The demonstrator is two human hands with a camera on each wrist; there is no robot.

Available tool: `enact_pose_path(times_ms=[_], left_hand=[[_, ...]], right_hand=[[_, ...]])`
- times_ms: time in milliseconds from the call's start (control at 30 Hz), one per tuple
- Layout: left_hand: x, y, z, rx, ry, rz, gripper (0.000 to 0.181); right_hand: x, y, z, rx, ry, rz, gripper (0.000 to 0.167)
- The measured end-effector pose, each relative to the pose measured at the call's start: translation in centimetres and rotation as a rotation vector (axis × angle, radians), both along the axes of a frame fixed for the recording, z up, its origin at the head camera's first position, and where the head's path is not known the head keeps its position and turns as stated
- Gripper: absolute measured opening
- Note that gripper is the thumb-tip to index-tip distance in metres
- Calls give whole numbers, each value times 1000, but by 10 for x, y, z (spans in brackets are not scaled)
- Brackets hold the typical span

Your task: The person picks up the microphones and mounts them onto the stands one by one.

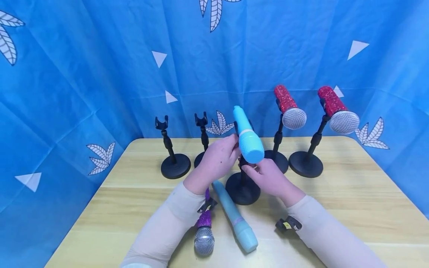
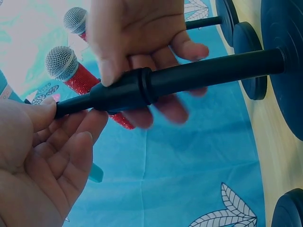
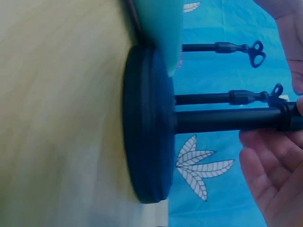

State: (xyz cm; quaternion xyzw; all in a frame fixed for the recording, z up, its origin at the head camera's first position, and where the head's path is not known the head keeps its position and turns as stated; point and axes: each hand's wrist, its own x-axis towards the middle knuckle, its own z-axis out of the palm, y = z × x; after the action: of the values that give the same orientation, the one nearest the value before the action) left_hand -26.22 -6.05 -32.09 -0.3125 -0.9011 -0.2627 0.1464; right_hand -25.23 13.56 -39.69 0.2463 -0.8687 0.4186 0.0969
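Note:
A light blue microphone [image 1: 248,139] sits head-down and tilted in the clip of a black microphone stand [image 1: 242,191]. With thumb and fingers my left hand [image 1: 218,156] pinches the thin upper rod just under the clip, seen in the left wrist view. Lower down, my right hand [image 1: 271,176] holds the stand's thick collar [image 2: 125,90], thumb on one side and fingers behind. The stand's round base [image 3: 149,125] is on the table. Below my hands lie a second light blue microphone [image 1: 234,216] and a purple glitter microphone [image 1: 204,240], partly covered by the left forearm.
Two red glitter microphones [image 1: 289,106] [image 1: 338,109] rest on stands at the right. At the left, two stands [image 1: 174,165] [image 1: 202,126] have bare clips. Blue patterned cloth [image 1: 134,74] hangs behind and beside the wooden table [image 1: 110,208].

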Motion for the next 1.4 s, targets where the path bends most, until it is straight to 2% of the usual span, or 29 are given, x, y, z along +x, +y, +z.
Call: enact_pose_path(times_ms=[200, 300, 400, 467, 567, 733, 933, 1167, 1400], left_hand=[[-1, 1, 2, -14, 12, -2, 11], [0, 1, 1, -10, -13, 1, 11], [1, 0, 0, -3, -49, 9, 10], [1, 0, 0, 2, -67, 13, 10], [1, 0, 0, 7, -68, 14, 10], [0, 0, 1, -1, -32, 16, 9], [0, 0, 1, -4, -42, 16, 9], [1, -2, -1, 17, -71, 21, 8], [0, 0, 1, 16, -50, 22, 7]], right_hand=[[-1, -1, -1, -21, -37, -30, 16], [-1, -3, -2, -39, -76, -34, 22], [0, -4, -4, -55, -126, -4, 35], [2, -4, -5, -69, -137, 14, 37], [3, -4, -4, -93, -108, 39, 32], [1, -6, -5, -116, -62, 52, 23], [0, -7, -6, -103, -72, 31, 19], [1, -5, -6, -78, -91, 0, 23], [1, -6, -5, -57, 23, 63, 20]])
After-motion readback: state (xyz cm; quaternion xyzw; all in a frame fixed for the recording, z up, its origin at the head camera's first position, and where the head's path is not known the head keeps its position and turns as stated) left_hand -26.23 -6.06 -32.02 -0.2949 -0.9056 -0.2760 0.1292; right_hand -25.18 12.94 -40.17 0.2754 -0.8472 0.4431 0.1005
